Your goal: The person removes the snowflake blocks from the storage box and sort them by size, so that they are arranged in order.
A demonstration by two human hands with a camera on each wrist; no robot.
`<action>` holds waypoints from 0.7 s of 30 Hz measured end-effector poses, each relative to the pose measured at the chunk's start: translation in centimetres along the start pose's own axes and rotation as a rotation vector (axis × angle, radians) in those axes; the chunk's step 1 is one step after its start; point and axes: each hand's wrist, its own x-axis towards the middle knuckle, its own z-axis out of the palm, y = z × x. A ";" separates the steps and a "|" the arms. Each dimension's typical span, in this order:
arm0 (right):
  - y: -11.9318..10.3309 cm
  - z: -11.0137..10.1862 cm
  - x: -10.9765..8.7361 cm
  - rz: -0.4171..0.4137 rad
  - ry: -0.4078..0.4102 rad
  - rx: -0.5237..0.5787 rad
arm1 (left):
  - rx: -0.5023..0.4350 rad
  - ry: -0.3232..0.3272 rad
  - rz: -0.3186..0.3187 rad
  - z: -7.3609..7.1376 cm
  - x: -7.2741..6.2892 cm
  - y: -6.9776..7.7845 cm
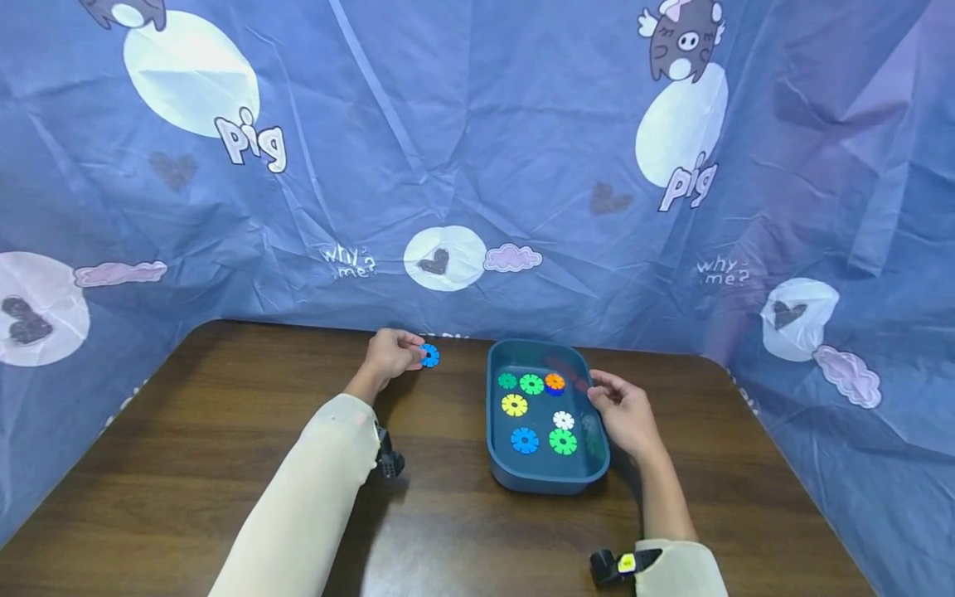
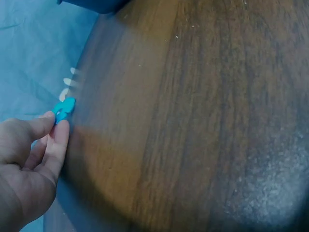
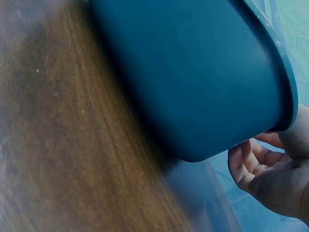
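8 notched discs (image 1: 507, 406) lie inside the teal bin (image 1: 548, 482), 1 orange disc (image 1: 550, 382) overlapping 1 dark-blue disc (image 1: 555, 392); left of the bin, near its far end, the left hand (image 1: 393, 355) pinches 1 bright-blue disc (image 1: 433, 359); right of the bin, the right hand (image 1: 625, 414) grasps its rim

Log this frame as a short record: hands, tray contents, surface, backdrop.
Left hand: pinches a blue notched disc, left of the tray
Right hand: holds the tray's right rim
Tray contents: three green discs, one yellow disc, one white disc, one blue disc, one orange disc overlapping a dark blue disc
Surface: brown wood-grain table
Backdrop: blue printed cloth
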 end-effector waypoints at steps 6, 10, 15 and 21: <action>0.0 0.1 0.0 0.009 -0.003 0.016 | 0.017 0.029 0.019 0.3 0.3 -0.6; 0.0 0.1 0.1 0.010 0.001 0.012 | 0.061 0.036 0.022 0.5 0.4 -0.6; -0.1 0.1 0.1 0.017 0.003 -0.003 | 0.102 0.039 0.008 0.8 0.6 -0.6; -0.2 0.0 0.0 0.018 -0.003 -0.006 | 0.149 0.058 0.005 1.0 0.7 -0.7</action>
